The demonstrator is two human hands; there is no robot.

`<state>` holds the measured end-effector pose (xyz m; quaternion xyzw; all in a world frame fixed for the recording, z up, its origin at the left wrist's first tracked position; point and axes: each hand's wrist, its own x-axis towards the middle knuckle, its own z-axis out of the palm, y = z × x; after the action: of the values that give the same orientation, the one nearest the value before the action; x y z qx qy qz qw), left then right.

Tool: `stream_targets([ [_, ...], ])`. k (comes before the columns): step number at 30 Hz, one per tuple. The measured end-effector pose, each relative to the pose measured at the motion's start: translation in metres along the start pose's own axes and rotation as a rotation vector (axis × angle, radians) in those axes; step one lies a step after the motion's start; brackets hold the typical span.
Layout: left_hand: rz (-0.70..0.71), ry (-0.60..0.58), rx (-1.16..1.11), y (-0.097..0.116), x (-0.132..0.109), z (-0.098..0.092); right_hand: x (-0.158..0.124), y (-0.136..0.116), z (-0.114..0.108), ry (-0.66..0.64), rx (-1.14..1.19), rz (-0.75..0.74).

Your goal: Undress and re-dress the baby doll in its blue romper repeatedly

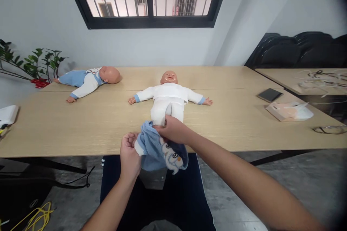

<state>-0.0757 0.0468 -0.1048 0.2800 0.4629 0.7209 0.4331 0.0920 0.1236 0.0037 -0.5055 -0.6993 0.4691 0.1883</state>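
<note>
A baby doll point(169, 94) in a white top and white legs lies face up on the table, arms spread, its legs toward me. Blue baby trousers point(151, 148) with a cartoon face on them hang over the table's front edge, bunched around the doll's foot on the left. My left hand point(130, 153) is closed on the white cuff of the trousers. My right hand point(173, 130) grips the doll's lower leg near the opening of the trousers; its fingertips are partly hidden. The doll's other foot is hidden behind my right hand.
A second doll point(92, 79) in blue and white lies at the back left, near a plant point(40, 63). On the right are a phone point(270, 95), a tissue pack point(290, 111) and glasses point(329, 129). Cables point(322, 79) lie on the neighbouring table.
</note>
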Motion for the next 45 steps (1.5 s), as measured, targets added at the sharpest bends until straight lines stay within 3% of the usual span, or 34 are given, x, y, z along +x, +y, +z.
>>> stream_targets([
  [5, 0.204, 0.021, 0.211, -0.007, -0.007, -0.006, -0.01, -0.01, 0.004, -0.086, 0.217, 0.035],
  [9, 0.29, 0.019, 0.368, -0.015, -0.021, -0.008, -0.01, -0.007, 0.007, 0.012, 0.237, -0.011],
  [14, 0.406, 0.163, 0.368, -0.021, -0.019, -0.007, -0.001, 0.003, 0.015, 0.108, 0.11, -0.028],
  [18, 0.355, 0.222, 0.286, -0.023, -0.009, -0.008, -0.003, 0.006, 0.018, 0.12, 0.076, -0.074],
  [25, 0.377, 0.088, 0.149, -0.02, 0.007, -0.015, -0.002, 0.015, 0.024, 0.088, 0.214, -0.082],
  [29, 0.287, 0.106, 0.155, -0.021, 0.005, -0.022, 0.0, 0.016, 0.028, 0.067, 0.323, -0.028],
  [35, 0.29, 0.151, 0.268, -0.03, 0.001, -0.036, 0.003, 0.023, 0.033, -0.159, 0.579, -0.01],
  [41, 0.427, 0.104, 0.22, -0.038, 0.001, -0.045, 0.01, 0.03, 0.036, -0.057, 0.544, -0.083],
  [45, 0.393, 0.105, 0.174, -0.032, 0.002, -0.037, 0.012, 0.03, 0.036, -0.007, 0.435, -0.113],
])
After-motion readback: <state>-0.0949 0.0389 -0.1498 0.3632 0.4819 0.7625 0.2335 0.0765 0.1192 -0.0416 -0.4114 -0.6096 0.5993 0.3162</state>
